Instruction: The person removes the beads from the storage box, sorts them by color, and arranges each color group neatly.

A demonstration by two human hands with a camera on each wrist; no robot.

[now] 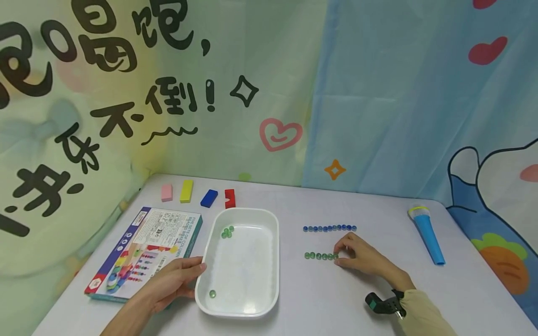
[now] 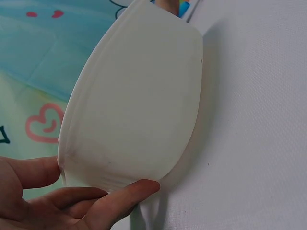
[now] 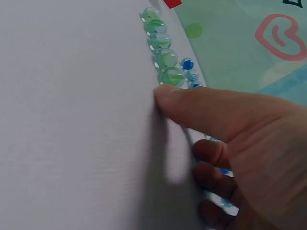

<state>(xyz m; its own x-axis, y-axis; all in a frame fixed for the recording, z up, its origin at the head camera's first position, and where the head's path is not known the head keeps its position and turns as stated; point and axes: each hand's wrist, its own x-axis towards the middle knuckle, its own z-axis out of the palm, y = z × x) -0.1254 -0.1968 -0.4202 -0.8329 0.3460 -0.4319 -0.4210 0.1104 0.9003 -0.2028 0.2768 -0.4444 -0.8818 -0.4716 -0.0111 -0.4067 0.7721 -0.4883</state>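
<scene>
A white tray stands in the middle of the table, with a pair of green marbles at its far end and one near its front. My left hand rests with relaxed fingers against the tray's left wall; its thumb and fingers lie on the rim and wall. A row of green marbles lies right of the tray. My right hand has its thumb and index tips at the row's last green marble, other fingers curled. A row of blue marbles lies behind.
A colourful game box lies left of the tray. Pink, yellow, blue and red blocks sit at the back left. A blue toy microphone lies at the right. Printed curtains close off the table's back and sides.
</scene>
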